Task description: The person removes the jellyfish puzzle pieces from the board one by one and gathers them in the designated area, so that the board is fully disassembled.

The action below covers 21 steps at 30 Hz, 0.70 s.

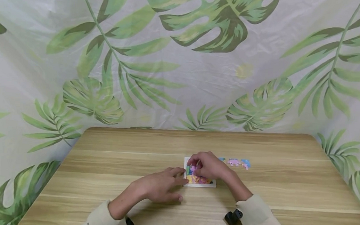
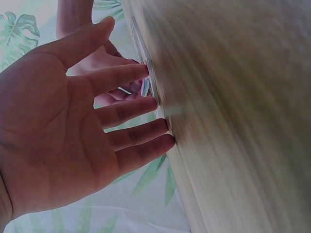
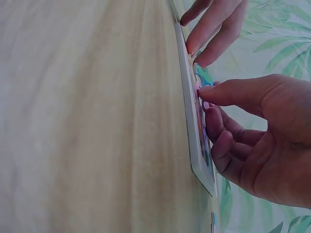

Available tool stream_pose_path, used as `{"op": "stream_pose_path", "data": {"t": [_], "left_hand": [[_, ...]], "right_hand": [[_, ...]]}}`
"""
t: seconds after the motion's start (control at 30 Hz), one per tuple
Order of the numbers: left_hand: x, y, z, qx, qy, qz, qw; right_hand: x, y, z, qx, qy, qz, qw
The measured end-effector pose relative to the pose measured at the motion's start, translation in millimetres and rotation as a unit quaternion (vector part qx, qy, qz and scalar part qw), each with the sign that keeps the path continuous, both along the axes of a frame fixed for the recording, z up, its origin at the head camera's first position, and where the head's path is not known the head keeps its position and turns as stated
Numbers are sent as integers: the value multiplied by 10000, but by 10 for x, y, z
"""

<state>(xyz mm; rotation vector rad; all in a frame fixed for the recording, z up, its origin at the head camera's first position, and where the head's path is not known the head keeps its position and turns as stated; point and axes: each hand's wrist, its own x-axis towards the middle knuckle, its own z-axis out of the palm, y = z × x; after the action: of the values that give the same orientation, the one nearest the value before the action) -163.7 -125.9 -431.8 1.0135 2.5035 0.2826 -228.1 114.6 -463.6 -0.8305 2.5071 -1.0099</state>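
A small white-framed puzzle board (image 1: 210, 184) with a colourful picture lies at the middle of the wooden table (image 1: 133, 158). My left hand (image 1: 162, 187) rests flat beside it, its straight fingers (image 2: 131, 109) touching the board's left edge (image 2: 147, 68). My right hand (image 1: 210, 165) hovers over the board's upper part, fingers curled. Its thumb (image 3: 228, 92) and bent forefinger pinch a small puzzle piece (image 3: 204, 104) against the board (image 3: 195, 145). Much of the picture is hidden under this hand.
Three loose puzzle pieces, pink and blue (image 1: 234, 162), lie in a row just right of the board. A leaf-print cloth (image 1: 184, 57) hangs behind and beside the table. Black wrist-camera mounts (image 1: 233, 216) sit on both sleeves.
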Motion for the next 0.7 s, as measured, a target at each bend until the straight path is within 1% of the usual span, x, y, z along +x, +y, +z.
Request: {"op": "stream_pose_path", "data": {"t": [0.3, 0.7], "left_hand": [[8, 3, 16, 55, -51, 12, 10000], [10, 7, 22, -7, -98, 66, 9999]], "right_hand": [[29, 25, 41, -178, 137, 7, 9997], [18, 117, 45, -321, -31, -27, 9995]]}}
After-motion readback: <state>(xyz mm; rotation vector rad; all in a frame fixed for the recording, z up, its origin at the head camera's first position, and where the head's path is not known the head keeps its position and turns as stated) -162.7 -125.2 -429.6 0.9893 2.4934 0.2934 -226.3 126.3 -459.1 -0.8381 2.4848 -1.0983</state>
